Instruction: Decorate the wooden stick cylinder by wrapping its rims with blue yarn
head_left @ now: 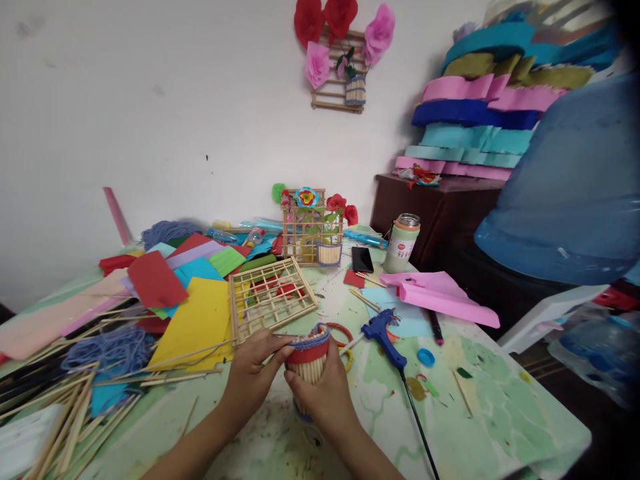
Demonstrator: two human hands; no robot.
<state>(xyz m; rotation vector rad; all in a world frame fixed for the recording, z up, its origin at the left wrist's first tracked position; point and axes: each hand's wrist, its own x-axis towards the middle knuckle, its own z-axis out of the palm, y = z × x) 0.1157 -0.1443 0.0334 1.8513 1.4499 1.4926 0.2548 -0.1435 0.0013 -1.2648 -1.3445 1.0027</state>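
Both my hands hold a small pot [309, 357] made of upright wooden sticks, with a red band and blue yarn round its rim. My left hand [250, 373] pinches the rim on the left side with thumb and fingers. My right hand [323, 393] is wrapped round the pot's lower front. The pot stands low over the green table [480, 400], near its front edge. Just behind it lies a wooden stick lattice [273, 297] on yellow foam.
A blue glue gun [383, 333] with its black cord lies right of the pot. Coloured foam sheets [190, 287], blue yarn [113, 350] and loose sticks [70, 427] cover the left. A finished flower frame [313, 230], a phone [361, 259], a jar [403, 243] and pink paper [440, 293] are behind.
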